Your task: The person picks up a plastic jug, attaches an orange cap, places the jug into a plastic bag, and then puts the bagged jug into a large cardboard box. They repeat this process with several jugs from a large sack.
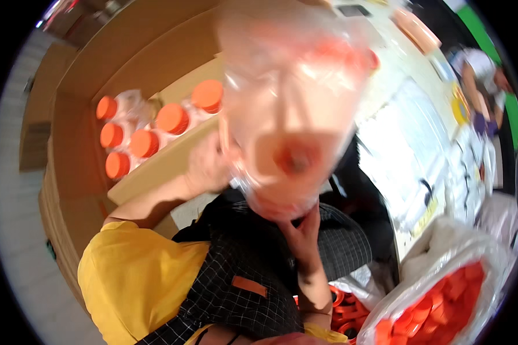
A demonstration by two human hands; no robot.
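Over the dark checked apron (236, 305), wrapped container (308, 109), motion-blurred, pinkish, orange-red toward its far end. Left hand (210, 164): grip closed on its left side. Right hand (303, 233): grip closed on its near lower end, fingers partly hidden. To the left, cardboard box (77, 123) with several orange-capped bottles (172, 119) inside. To the right, white desk (394, 60) carrying clear plastic bags (408, 152). Lower right, plastic sack (443, 241) full of orange caps (440, 307). Co-worker (476, 66) at far right.
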